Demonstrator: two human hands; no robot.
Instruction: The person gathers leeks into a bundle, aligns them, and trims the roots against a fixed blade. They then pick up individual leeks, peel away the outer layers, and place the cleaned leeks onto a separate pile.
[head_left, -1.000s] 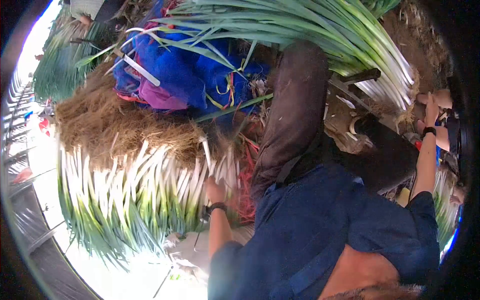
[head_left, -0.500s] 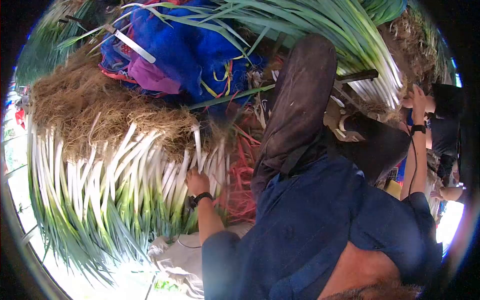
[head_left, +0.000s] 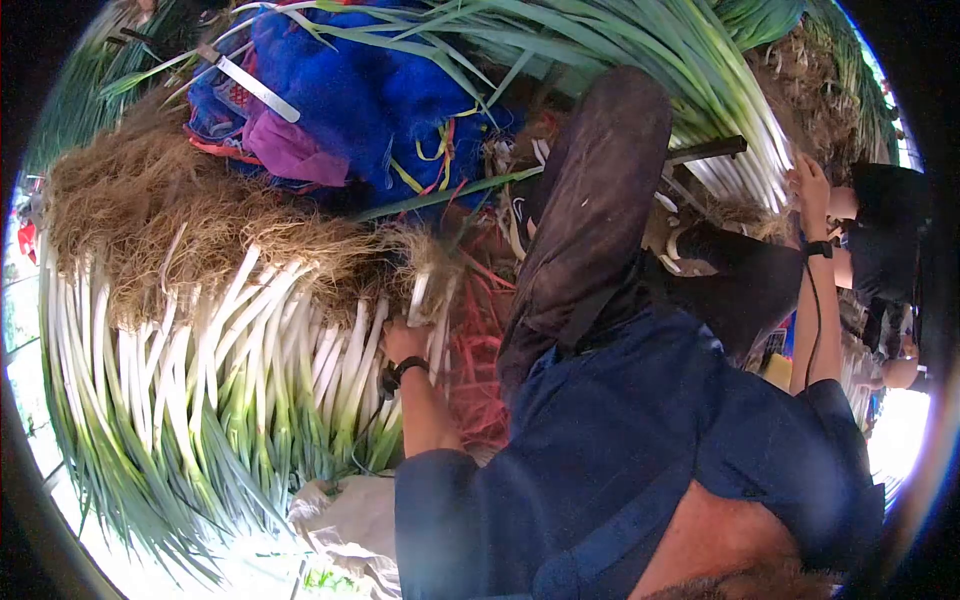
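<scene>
My left hand (head_left: 404, 342) is closed around the white stems of green onions at the right end of a big pile (head_left: 240, 340). Brown roots (head_left: 200, 210) cover the top of that pile, and its green leaves point down. One stalk (head_left: 419, 292) sticks up just above the hand. At the right, my right hand (head_left: 812, 195) touches the root end of a second bunch (head_left: 740, 140), its fingers stretched out beside the white stems. Both wrists wear black bands.
A knife (head_left: 255, 88) with a light blade lies on blue netting (head_left: 340, 90), near a purple cloth (head_left: 290, 150). Red strings (head_left: 480, 350) lie between the pile and my bent leg (head_left: 600, 180). Part of another person (head_left: 888, 230) shows at the far right.
My left hand has moved slightly up and right, and the stalk above it has shifted right. My right hand has moved a little left. The view has shifted slightly.
</scene>
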